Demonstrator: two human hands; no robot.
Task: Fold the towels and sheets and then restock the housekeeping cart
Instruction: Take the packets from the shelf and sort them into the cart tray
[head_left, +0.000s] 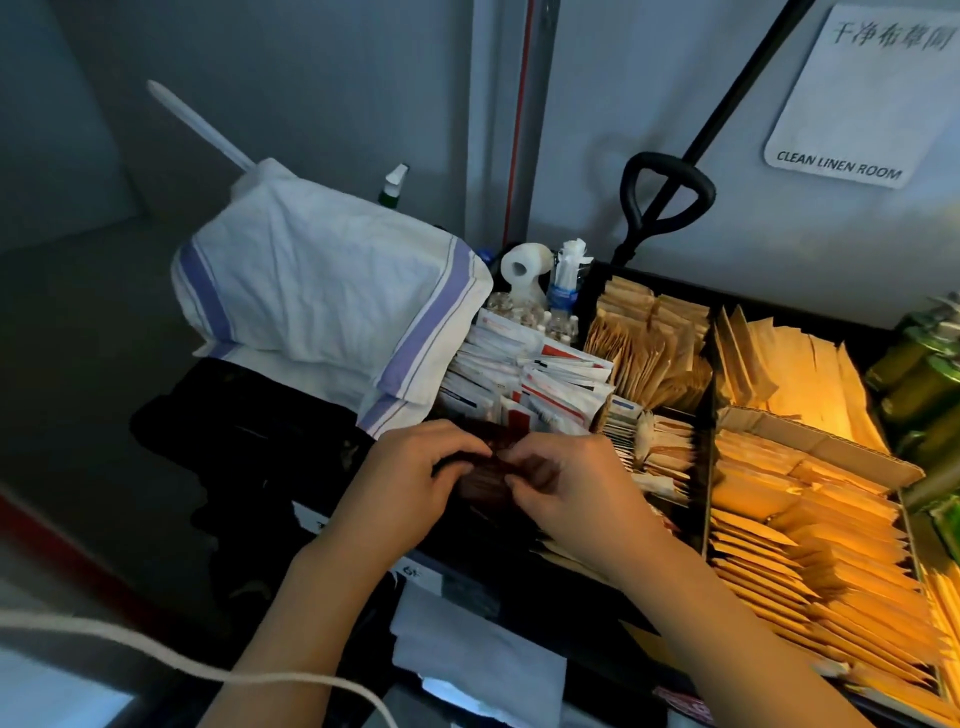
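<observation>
Floor and corner: a dim grey floor at far left, with a pale cord (156, 656) crossing the lower left of the view.
Towel: a white towel with purple stripes (332, 291) lies bunched on the left end of the housekeeping cart (702, 499), over a dark mass beneath it; a white handle (200, 127) pokes out behind.
Left hand: the left hand (415, 473) curls its fingers round a small dark red packet (485, 480), pinching its left edge.
Packet position: it sits at the near left compartment of the cart's top tray, just in front of the upright red-and-white sachets (535, 374).
Right hand: the right hand (566, 483) pinches the same packet from the right, fingertips touching those of the other hand.
Step in hand: probably slotting or straightening the packet among the amenities, though the dim light makes its exact kind hard to tell.
Doing it well: keep both pinches light, stand the packet upright, slide it in parallel to its neighbours without knocking the sachets behind.
Behind the sachets: a toilet roll (522, 265) and a small water bottle (563, 296).
Right compartments: brown paper packets (800, 525) filed in rows, brightly lit.
Far right: green bottles (919, 374) at the cart's edge.
Wall: a sign reading CLEAN LINEN ROOM (862, 93).
</observation>
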